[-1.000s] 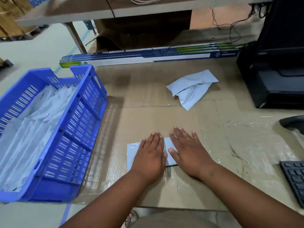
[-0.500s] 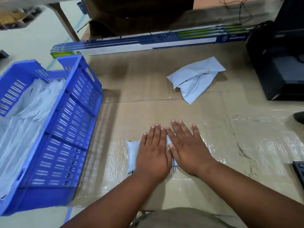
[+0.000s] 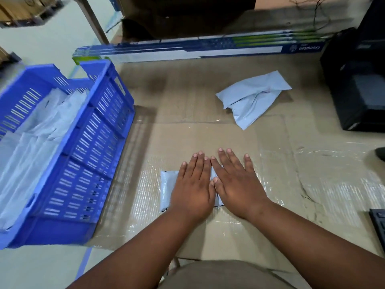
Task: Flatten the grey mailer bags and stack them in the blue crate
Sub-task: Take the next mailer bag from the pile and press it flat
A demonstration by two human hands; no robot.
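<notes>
grey mailer bag (image 3: 166,187) lies near centre, flattened under the left hand (image 3: 192,189) and right hand (image 3: 236,189), both spread flat. released, trapped air could puff it before the blue crate (image 3: 100,142).

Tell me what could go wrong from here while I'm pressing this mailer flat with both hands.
1. Both palms, left hand and right hand, cover most of the folded mailer; it may spring open once lifted.
2. The taped cardboard looks glossy, so the bag could slide as you pick it up.
3. The bags in the blue crate lie rumpled, so a new one may not sit flat. A crumpled mailer still waits.
</notes>
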